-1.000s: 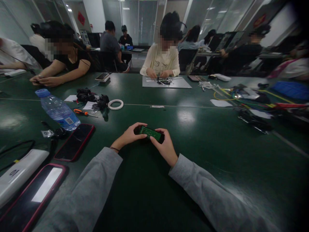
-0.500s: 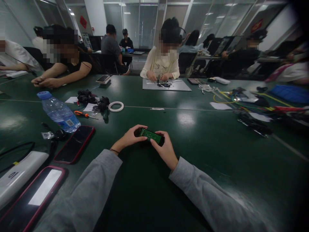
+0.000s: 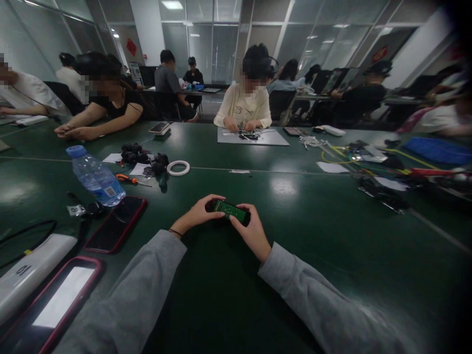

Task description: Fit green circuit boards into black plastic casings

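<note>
Held sideways between both hands is a dark smartphone [image 3: 229,210] with a green, finely patterned face turned up. My left hand [image 3: 197,215] grips its left end, thumb on the lower front edge and fingers along the far side. Around the right end my right hand [image 3: 253,228] is closed, its thumb also resting at the lower front edge. The phone's back and part of each end are hidden by the fingers. Both hands are just above or resting on the dark green table [image 3: 228,280]; which of these I cannot tell.
To the left are a water bottle [image 3: 98,177], two red-edged phones [image 3: 117,223], a white power bank [image 3: 35,270], an orange screwdriver [image 3: 132,180] and a tape roll [image 3: 178,168]. Cables and tools [image 3: 383,194] lie at right. Across the table a person [image 3: 245,105] works over a grey board [image 3: 273,137].
The camera's view has tilted up slightly, so the surroundings sit lower in the picture. Both hands keep the same grip on the smartphone, with little visible movement.
</note>
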Demonstrator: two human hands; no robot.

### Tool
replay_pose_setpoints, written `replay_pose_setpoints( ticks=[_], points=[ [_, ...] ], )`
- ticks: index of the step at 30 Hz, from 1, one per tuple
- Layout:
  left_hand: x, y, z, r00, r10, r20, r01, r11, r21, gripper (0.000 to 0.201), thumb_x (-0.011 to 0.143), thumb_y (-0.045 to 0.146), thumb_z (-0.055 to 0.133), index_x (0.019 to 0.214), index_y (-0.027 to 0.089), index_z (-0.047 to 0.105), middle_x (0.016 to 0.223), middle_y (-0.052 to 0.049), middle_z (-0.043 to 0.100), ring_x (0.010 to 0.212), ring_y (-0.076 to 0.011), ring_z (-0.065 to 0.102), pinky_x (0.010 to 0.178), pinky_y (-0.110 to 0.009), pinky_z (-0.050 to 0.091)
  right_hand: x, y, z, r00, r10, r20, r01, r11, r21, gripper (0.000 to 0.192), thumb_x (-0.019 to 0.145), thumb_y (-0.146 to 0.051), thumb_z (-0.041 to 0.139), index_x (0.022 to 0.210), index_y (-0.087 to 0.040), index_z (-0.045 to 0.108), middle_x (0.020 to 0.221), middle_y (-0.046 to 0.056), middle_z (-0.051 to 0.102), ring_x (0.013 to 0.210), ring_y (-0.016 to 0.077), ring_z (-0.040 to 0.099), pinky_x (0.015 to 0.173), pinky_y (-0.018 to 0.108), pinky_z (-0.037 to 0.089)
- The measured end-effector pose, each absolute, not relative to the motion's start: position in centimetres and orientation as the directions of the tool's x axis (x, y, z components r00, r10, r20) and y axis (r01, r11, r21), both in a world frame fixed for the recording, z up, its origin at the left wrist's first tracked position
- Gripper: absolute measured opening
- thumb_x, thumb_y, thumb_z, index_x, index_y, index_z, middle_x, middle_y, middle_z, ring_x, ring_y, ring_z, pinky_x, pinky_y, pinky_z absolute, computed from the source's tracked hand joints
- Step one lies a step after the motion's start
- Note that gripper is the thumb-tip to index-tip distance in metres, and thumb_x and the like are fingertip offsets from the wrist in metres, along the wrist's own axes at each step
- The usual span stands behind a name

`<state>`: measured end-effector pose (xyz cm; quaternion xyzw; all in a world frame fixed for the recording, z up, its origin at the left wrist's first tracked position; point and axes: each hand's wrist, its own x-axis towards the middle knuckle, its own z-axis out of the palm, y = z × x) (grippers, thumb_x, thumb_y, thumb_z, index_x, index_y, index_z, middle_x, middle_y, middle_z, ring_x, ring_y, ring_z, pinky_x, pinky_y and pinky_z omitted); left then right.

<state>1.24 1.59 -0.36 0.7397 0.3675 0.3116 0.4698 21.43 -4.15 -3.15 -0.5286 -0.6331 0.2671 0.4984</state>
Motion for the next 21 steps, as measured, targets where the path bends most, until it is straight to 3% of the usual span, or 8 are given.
replay_pose_setpoints(
  ticks=[17, 21],
  points=[
    [1.4, 1.6, -1.1, 0.480, 0.866, 0.138, 0.223, -0.272, 0.936, 0.047, 0.082, 0.049, 0.058, 0.119, 0.020, 0.060, 0.120, -0.007, 0.061, 0.107, -0.0206, 0.057, 0.093, -0.035, 0.045, 22.2, -3.6, -3.6, -0.003, 0.929, 0.371, 0.439, 0.334, -0.834, 0.031, 0.086, -0.040, 0.056, 0.109, -0.020, 0.051, 0.110, 0.008, 0.052, 0.106, 0.0222, 0.051, 0.097, 0.043, 0.043],
    [1.7, 1.7, -1.4, 0.429, 0.892, 0.143, 0.277, -0.280, 0.919, 0.043, 0.084, 0.050, 0.055, 0.112, 0.018, 0.063, 0.113, -0.007, 0.064, 0.104, -0.0205, 0.059, 0.094, -0.036, 0.045, 22.8, -3.1, -3.5, -0.039, 0.916, 0.399, 0.465, 0.370, -0.804, 0.043, 0.084, -0.044, 0.061, 0.116, -0.020, 0.047, 0.113, 0.008, 0.051, 0.107, 0.0226, 0.051, 0.097, 0.042, 0.043]
  ],
)
